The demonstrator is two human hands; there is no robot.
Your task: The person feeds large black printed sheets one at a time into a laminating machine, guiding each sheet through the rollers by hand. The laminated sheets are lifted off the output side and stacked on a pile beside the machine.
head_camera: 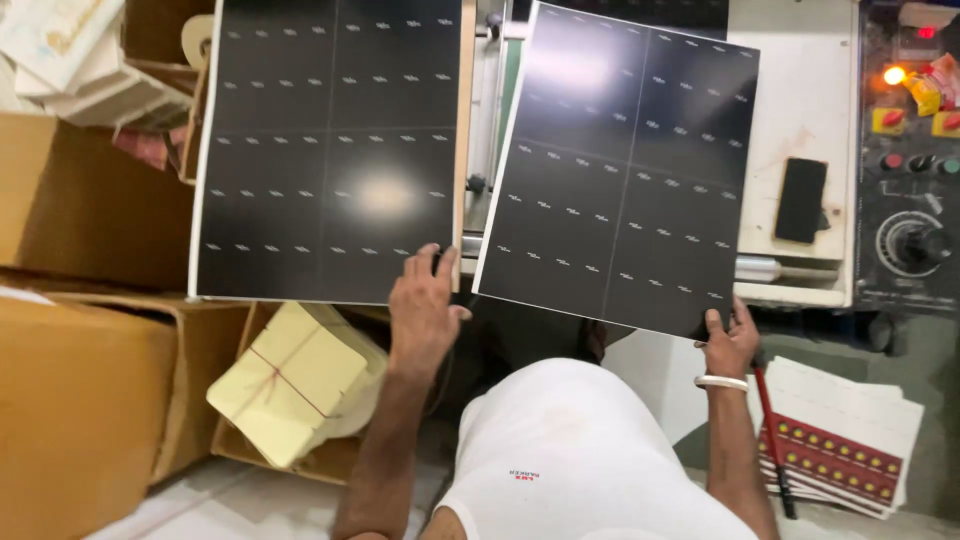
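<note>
- Standing over a print-shop work area, a person in a white vest holds up a glossy black printed sheet (620, 170) with the right hand (730, 340).
- Right hand: fingers closed on the sheet's lower right corner, thumb on the front face. The sheet hangs tilted, raised clear of the cream-coloured machine (800, 100) behind it.
- Left hand (425, 300): fingers spread, tips resting on the bottom edge of a second black sheet (330, 150), which lies on a stack to the left. From this angle I cannot tell whether they grip that sheet or only touch it.
- Both sheets show the same grid of small pale marks and a glare spot from the lights.
- Step in hand, as I judge it: one sheet is being lifted and held beside the stack, as if for checking or moving across.
- Any further handling calls for a light grip at the edges, since the gloss would likely smudge or crease.
- Around them: brown cartons (80, 400), a string-tied yellow paper bundle (295, 380), a control panel (910, 160), red patterned prints (840, 450).
</note>
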